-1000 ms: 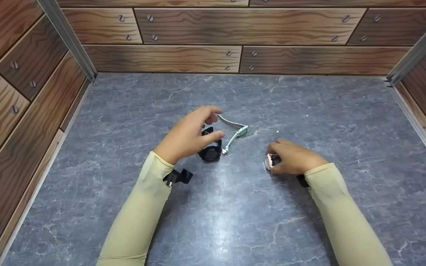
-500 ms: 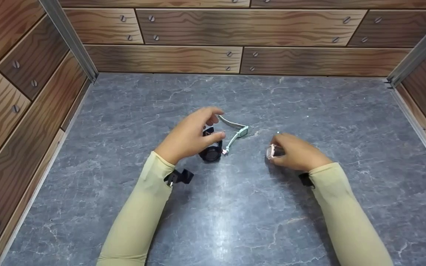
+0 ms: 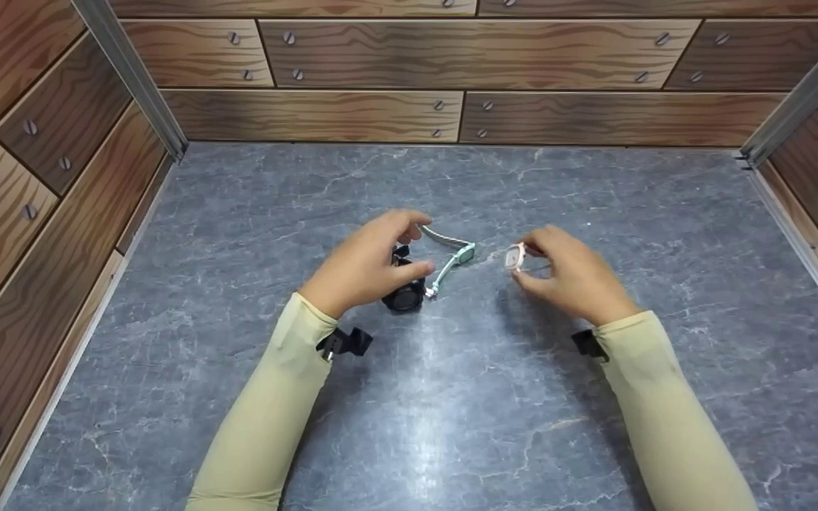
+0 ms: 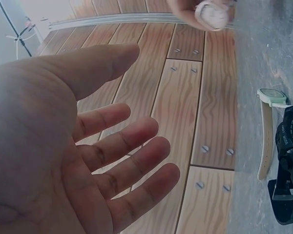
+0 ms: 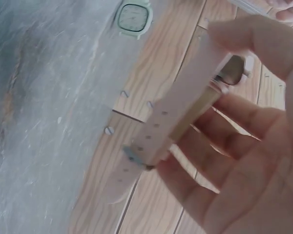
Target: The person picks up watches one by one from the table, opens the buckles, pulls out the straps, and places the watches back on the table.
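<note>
My right hand (image 3: 574, 275) pinches a pale pink wristwatch (image 3: 514, 257) between thumb and fingers, its face turned left. In the right wrist view the pink strap (image 5: 158, 117) hangs in a buckled loop, with holes along it; it is slightly blurred. My left hand (image 3: 370, 266) has its fingers spread and holds nothing. It hovers over a black wristwatch (image 3: 405, 297), partly covering it in the head view. Right beside the black watch lies a mint-green wristwatch (image 3: 463, 253) with its strap stretched out; a fingertip hides the strap's far end.
A grey marbled tabletop (image 3: 451, 397) lies under everything. Wood-patterned panels (image 3: 359, 53) wall it in at the back and both sides, with metal strips (image 3: 132, 78) in the corners. Black wrist mounts (image 3: 345, 342) sit on both sleeves.
My right hand has raised the pink watch off the table and moved it farther away, its face coming into view. My left hand has barely moved; the black and green watches stay put.
</note>
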Demonstrator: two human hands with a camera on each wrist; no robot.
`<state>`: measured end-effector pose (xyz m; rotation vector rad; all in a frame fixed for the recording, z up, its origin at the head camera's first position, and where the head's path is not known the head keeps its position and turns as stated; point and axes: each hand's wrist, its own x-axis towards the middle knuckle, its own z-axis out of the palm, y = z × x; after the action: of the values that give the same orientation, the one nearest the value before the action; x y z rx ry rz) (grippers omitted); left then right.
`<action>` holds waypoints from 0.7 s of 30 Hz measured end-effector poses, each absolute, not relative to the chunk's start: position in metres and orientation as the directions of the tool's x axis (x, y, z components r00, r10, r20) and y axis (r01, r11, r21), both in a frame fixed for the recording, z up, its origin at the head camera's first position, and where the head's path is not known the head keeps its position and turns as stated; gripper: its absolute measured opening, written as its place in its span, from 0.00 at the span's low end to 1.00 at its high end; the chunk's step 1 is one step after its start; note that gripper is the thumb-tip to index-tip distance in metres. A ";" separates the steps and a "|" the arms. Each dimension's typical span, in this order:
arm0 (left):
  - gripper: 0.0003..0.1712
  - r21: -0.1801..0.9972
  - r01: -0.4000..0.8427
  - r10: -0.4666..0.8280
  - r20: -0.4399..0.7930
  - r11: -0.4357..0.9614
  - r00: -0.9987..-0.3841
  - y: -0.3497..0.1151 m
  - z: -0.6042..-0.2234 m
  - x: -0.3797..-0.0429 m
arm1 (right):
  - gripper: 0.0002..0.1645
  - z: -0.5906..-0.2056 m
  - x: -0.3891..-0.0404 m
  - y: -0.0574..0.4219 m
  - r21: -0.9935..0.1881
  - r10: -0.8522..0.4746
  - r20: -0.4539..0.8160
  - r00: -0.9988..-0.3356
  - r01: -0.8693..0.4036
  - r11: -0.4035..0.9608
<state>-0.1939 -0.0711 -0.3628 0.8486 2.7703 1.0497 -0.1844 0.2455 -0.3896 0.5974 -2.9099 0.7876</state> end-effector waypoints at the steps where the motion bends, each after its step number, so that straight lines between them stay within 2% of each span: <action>1: 0.38 0.633 0.473 0.515 0.133 0.613 -0.847 -0.071 -0.363 -0.193 | 0.22 -0.388 -0.184 0.245 -0.481 -0.346 0.189 -0.919 -0.394 0.783; 10: 0.37 0.660 0.490 0.526 0.166 0.569 -0.834 -0.068 -0.361 -0.189 | 0.22 -0.381 -0.178 0.237 -0.467 -0.351 0.443 -0.825 -0.547 0.695; 16: 0.37 0.646 0.521 0.554 0.177 0.558 -0.814 -0.063 -0.361 -0.187 | 0.27 -0.376 -0.171 0.233 -0.472 -0.347 0.500 -0.793 -0.586 0.659; 21: 0.38 0.634 0.543 0.577 0.181 0.550 -0.796 -0.059 -0.362 -0.185 | 0.27 -0.373 -0.167 0.230 -0.487 -0.348 0.526 -0.776 -0.610 0.626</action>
<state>-0.1846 -0.0586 -0.3616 0.9853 2.7228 1.0881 -0.1673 0.2301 -0.3732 0.7623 -2.4678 0.9435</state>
